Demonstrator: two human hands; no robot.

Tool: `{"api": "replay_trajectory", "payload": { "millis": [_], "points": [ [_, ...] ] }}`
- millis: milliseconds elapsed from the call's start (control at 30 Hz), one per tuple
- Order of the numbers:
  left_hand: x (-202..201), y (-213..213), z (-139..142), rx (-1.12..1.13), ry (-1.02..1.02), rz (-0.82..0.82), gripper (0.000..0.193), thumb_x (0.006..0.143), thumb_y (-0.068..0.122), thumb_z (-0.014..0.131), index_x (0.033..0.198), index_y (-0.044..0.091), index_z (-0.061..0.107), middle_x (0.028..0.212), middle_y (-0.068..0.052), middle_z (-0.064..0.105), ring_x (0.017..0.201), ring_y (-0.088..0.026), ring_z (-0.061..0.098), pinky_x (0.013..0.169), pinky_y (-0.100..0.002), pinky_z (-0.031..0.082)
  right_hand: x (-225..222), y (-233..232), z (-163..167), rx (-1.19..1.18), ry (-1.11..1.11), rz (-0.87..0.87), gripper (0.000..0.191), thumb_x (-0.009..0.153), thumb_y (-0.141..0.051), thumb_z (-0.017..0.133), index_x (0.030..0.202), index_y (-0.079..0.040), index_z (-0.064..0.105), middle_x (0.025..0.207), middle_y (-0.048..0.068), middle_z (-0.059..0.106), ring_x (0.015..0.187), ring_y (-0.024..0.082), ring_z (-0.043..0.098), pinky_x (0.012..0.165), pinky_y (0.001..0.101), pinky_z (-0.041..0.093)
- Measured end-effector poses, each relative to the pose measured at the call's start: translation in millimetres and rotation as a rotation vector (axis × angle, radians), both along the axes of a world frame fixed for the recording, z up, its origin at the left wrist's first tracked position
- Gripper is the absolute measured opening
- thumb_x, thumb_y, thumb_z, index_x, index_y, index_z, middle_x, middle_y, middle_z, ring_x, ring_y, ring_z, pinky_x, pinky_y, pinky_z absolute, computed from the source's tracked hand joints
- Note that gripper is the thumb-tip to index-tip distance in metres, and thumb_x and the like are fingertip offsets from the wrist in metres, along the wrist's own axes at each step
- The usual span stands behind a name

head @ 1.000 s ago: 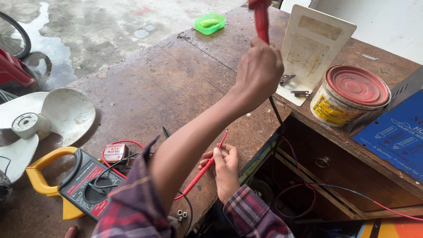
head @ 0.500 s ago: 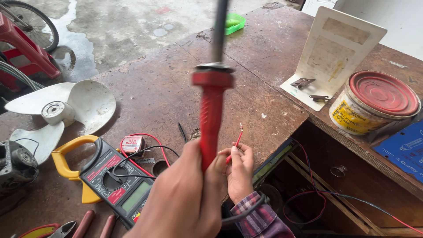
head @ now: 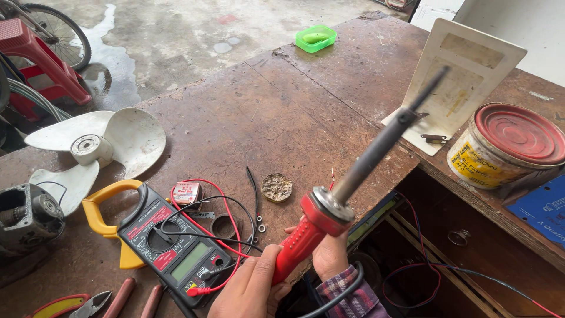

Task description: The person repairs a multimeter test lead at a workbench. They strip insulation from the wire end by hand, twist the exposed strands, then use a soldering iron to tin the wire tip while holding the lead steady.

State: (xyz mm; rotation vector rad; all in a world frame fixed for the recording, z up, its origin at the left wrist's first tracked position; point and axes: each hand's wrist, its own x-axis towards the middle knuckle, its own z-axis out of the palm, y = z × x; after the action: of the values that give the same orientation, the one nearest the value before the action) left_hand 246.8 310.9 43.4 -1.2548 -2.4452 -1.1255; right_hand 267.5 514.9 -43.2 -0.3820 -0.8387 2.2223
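Here the left hand (head: 250, 291) is wrapped in a full grip around the red handle of a soldering iron (head: 329, 218), whose dark metal shaft slants up and to the right, its tip showing in front of the leaning cream panel (head: 471, 70). The right hand (head: 329, 254) sits just behind the handle at the counter (head: 282, 112) edge, largely hidden by it; a thin red wire (head: 332, 176) stands up just above it, but whether its fingers pinch that wire I cannot tell. A black cord curves past the plaid sleeve (head: 347, 291) below.

Just left of the hands lies a clamp meter (head: 170, 247) with yellow jaws, its red and black leads looped over it. A small round tin (head: 276, 187) sits near the iron's handle. Farther left rests a white fan blade (head: 97, 147), and a grey motor (head: 26, 215) beside it. A paint can (head: 503, 147) with a red lid stands to the right, and a green dish (head: 316, 38) lies well away at the far edge. Pliers (head: 88, 303) lie at the bottom left.
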Motion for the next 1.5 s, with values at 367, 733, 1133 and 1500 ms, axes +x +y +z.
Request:
{"api": "replay_trajectory", "payload": {
  "millis": [367, 733, 1133, 1500],
  "points": [
    [-3.7, -0.8, 77.2, 0.241, -0.065, -0.016, 0.048, 0.089, 0.006, 0.069, 0.136, 0.002, 0.06, 0.086, -0.016, 0.07, 0.073, -0.024, 0.076, 0.067, -0.034, 0.058, 3.3, -19.8, 23.7, 0.065, -0.212, -0.125, 0.023, 0.106, -0.015, 0.042, 0.125, -0.003, 0.04, 0.099, 0.017, 0.062, 0.075, 0.016, 0.063, 0.06, 0.0468, 0.066],
    [-68.8, -30.9, 147.2, -0.268, -0.34, 0.241, 0.049, 0.094, 0.027, 0.064, 0.141, 0.015, 0.056, 0.068, -0.02, 0.069, 0.058, -0.037, 0.07, 0.057, -0.047, 0.051, -10.0, -30.7, 23.7, 0.263, -0.511, -0.3, 0.019, 0.105, -0.011, 0.039, 0.12, 0.001, 0.039, 0.09, 0.018, 0.064, 0.056, 0.015, 0.058, 0.042, 0.0355, 0.061],
    [-53.4, -33.8, 108.6, -0.919, -0.313, 0.012, 0.045, 0.106, 0.032, 0.044, 0.139, 0.002, 0.045, 0.082, -0.018, 0.069, 0.081, -0.04, 0.07, 0.073, -0.052, 0.052, -11.3, -26.9, 25.4, 0.321, -0.543, -0.274, 0.021, 0.107, -0.011, 0.037, 0.124, 0.0, 0.039, 0.093, 0.014, 0.062, 0.059, 0.011, 0.058, 0.046, 0.0316, 0.06],
    [-56.4, -29.7, 116.6, -0.971, -0.321, 0.032, 0.045, 0.101, 0.033, 0.042, 0.135, 0.005, 0.049, 0.079, -0.019, 0.07, 0.079, -0.04, 0.071, 0.072, -0.053, 0.054, -14.8, -28.8, 26.8, 0.336, -0.558, -0.306, 0.019, 0.106, -0.011, 0.039, 0.121, 0.0, 0.041, 0.09, 0.013, 0.063, 0.056, 0.01, 0.057, 0.043, 0.0307, 0.059]
  ]
}}
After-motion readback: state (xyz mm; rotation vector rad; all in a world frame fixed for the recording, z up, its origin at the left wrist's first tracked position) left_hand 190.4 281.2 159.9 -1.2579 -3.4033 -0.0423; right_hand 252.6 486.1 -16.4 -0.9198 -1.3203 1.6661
